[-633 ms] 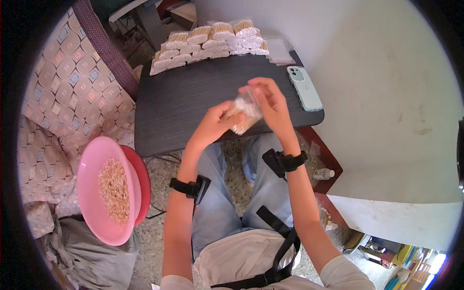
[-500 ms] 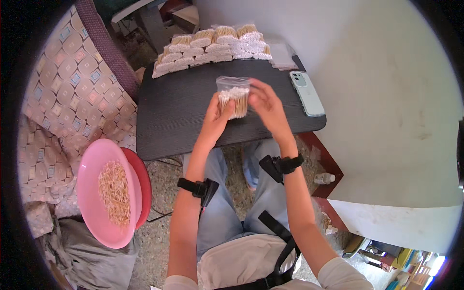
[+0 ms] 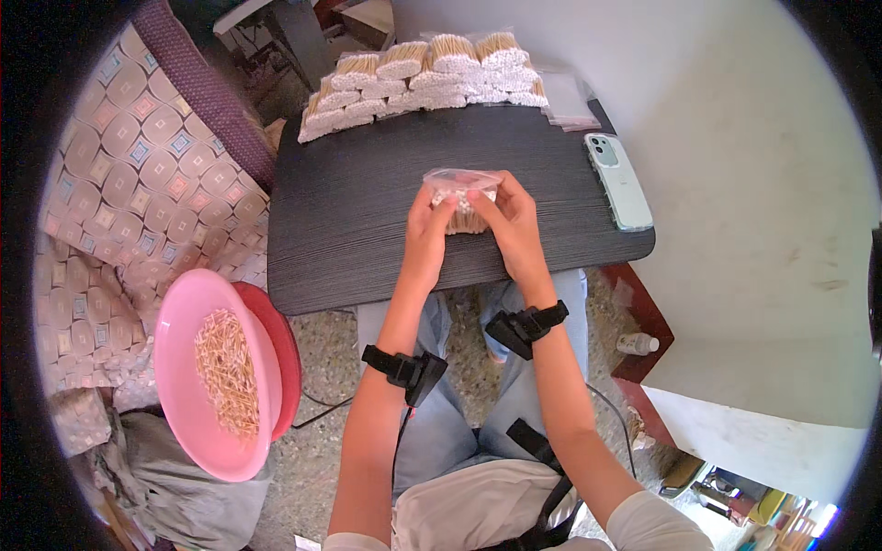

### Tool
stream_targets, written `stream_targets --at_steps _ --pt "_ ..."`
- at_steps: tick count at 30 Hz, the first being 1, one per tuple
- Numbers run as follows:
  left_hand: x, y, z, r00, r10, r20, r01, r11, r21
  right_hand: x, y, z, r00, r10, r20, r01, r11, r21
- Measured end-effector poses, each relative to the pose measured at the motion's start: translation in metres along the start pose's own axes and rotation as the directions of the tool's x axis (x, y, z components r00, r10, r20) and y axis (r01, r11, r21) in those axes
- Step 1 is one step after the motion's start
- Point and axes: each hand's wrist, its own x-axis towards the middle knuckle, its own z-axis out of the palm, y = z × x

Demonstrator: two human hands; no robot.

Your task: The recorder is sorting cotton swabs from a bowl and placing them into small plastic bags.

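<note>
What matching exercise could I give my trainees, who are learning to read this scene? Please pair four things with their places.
Things:
1. Clear bag of sticks
2. Phone
3. Pink basin
4. Stacked filled bags

Places:
A. Along the far edge of the dark table
B. Off the table, to the person's left, with loose sticks inside
C. Between the left hand and right hand, standing on the table
D. Flat near the table's right end

Pairs: 1-C, 2-D, 3-B, 4-A
</note>
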Motion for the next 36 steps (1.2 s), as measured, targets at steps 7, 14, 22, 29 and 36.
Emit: stream_targets --at_steps 7,14,22,29,36 --pt "0.0 0.005 0.008 0.998 0.012 -0.068 -0.003 0.993 0.121 -0.002 0.004 0.003 1.0 0.021 0.004 -0.021 0.999 0.039" --pt "-0.001 0.007 0.01 0.996 0.055 -0.076 -0.043 0.987 0.154 -0.001 0.007 0.003 1.0 0.027 -0.013 -0.026 0.999 0.021" --pt "-0.005 0.002 0.008 0.995 -0.027 -0.098 0.045 0.981 0.188 0.0 0.007 0.004 0.995 0.091 -0.04 -0.084 0.984 0.158" --pt "-0.001 0.0 0.006 0.987 -0.063 -0.149 0.063 0.998 -0.006 -0.001 0.013 0.001 0.991 0.13 -0.013 -0.127 0.983 0.131" --pt "-0.004 0.007 0.011 0.991 -0.029 -0.134 0.046 0.991 0.128 -0.002 0.009 0.002 0.991 0.126 -0.04 -0.12 0.985 0.122"
